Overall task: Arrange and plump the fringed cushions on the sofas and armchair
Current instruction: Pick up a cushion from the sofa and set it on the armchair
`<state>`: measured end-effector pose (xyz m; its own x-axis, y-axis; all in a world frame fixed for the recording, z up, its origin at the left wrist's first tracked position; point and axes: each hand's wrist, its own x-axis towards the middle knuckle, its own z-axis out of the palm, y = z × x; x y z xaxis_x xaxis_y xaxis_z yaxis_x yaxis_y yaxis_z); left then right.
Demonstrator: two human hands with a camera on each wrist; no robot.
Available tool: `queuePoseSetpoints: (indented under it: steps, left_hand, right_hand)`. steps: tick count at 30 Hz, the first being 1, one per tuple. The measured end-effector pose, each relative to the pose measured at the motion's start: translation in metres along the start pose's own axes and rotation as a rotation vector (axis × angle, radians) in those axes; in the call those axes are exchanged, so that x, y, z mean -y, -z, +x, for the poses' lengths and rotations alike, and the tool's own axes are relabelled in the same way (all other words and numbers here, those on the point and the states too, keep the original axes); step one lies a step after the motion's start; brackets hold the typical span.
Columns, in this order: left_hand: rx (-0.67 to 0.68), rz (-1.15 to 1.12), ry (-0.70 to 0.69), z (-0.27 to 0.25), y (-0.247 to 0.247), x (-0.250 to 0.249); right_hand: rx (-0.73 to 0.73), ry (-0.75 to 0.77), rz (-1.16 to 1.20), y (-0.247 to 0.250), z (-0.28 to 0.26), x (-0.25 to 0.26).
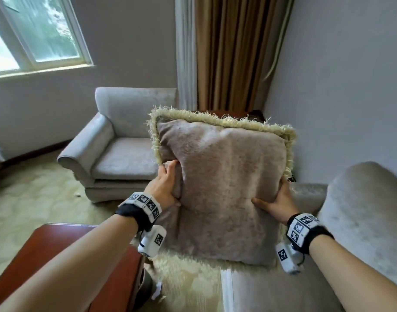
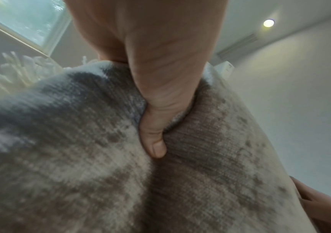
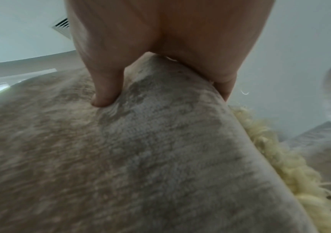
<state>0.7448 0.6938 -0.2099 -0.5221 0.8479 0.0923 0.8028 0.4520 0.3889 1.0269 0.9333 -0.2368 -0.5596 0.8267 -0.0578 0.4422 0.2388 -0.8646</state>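
Note:
A taupe velvet cushion (image 1: 222,183) with cream fringe (image 1: 215,119) is held upright in the air above the near sofa's seat (image 1: 272,289). My left hand (image 1: 165,185) grips its left edge, thumb dug into the fabric (image 2: 154,141). My right hand (image 1: 276,201) grips the right edge, thumb on the front (image 3: 105,94) and fingers behind. The cushion (image 2: 120,173) fills both wrist views, its fringe (image 3: 280,157) trailing at the right. The fingers behind the cushion are hidden.
A pale grey armchair (image 1: 116,145) stands by the far wall, no cushion on it. A brown curtain (image 1: 233,52) hangs behind the cushion. A red-brown wooden table (image 1: 58,255) lies at lower left. The sofa's arm (image 1: 368,210) rises at right. Patterned cream carpet (image 1: 35,199) covers the floor.

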Motion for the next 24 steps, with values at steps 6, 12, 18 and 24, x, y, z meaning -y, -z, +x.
queuePoseSetpoints:
  steps: [6,12,18,24]
  left_hand:
    - [-0.069,0.015,0.143,0.047,0.026,0.106]
    - [-0.059,0.019,0.175,0.123,0.051,0.207]
    - [-0.065,0.009,0.115,0.216,0.076,0.270]
    - [-0.026,-0.037,0.091,0.310,0.068,0.317]
  right_hand:
    - [0.098,0.132,0.012,-0.100,0.105,0.062]
    - [0.174,0.154,-0.022,-0.180,0.198,0.116]
    - [0.134,0.136,-0.118,-0.220,0.280,0.156]
    - [0.097,0.099,-0.163,-0.253,0.365,0.167]
